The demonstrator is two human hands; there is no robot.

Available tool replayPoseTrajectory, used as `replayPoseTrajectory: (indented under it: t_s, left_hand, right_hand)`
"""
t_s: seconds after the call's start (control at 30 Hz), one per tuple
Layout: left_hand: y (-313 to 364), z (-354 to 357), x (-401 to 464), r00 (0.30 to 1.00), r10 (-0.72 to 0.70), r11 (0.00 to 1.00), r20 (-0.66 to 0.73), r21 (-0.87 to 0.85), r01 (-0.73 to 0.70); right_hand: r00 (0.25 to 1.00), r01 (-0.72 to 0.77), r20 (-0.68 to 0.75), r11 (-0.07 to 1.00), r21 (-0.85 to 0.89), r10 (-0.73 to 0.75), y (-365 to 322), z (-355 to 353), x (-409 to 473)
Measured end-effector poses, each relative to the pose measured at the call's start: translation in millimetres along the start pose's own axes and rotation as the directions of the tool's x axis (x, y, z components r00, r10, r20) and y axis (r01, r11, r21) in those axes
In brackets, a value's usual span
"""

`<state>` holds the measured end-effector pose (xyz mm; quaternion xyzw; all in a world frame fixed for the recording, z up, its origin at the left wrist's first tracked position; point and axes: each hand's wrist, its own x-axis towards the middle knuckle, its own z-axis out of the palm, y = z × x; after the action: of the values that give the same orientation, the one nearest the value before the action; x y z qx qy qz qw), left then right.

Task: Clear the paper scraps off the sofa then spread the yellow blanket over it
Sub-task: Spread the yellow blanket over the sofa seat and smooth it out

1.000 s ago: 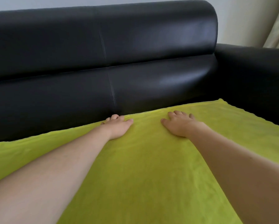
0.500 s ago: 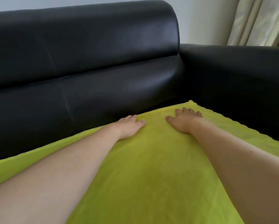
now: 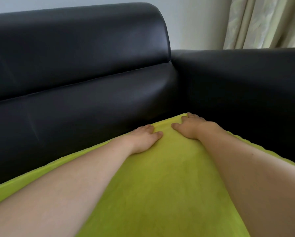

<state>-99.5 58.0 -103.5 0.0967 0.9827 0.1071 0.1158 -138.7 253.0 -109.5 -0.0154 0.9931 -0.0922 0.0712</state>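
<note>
We see one yellow blanket (image 3: pixel 162 182) spread across the seat of one black sofa (image 3: pixel 78 69), its far corner at the armrest. Two hands press it flat, fingers straight: left hand (image 3: pixel 144 138), right hand (image 3: pixel 192 128), near that corner. One curtain (image 3: pixel 266 23) hangs behind.

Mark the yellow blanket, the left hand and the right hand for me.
yellow blanket (image 3: pixel 162 182), head view, on the flat cloth between the forearms.
left hand (image 3: pixel 144 138), head view, on the back of the hand.
right hand (image 3: pixel 193 127), head view, on the back of the hand.
</note>
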Motion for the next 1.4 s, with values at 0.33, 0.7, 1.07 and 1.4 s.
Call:
replayPoseTrajectory:
  t_s: [0.33, 0.7, 1.07, 1.4]
  left_hand:
    - [5.3, 0.7, 28.6, 1.0, 0.003, 0.995, 0.022, -0.097, -0.001]
    - [13.4, -1.1, 28.1, 0.999, 0.043, 0.998, 0.019, 0.049, -0.044]
    - [15.7, 5.2, 40.6, 0.999, 0.015, 0.998, -0.031, 0.06, -0.013]
    - [26.0, -5.7, 11.1, 0.918, 0.041, 0.987, -0.396, 0.158, 0.024]
  right_hand:
    - [0.997, 0.08, 0.009, 0.996, 0.039, -0.081, 20.8, 0.6, 9.9]
    - [0.992, 0.121, 0.04, 0.992, -0.02, -0.12, 25.8, 2.3, 14.9]
    - [0.988, 0.149, -0.028, 0.987, -0.061, -0.151, 1.4, -4.0, -25.4]
    - [0.989, 0.146, -0.024, 0.989, 0.004, -0.146, 23.2, 2.6, -13.1]
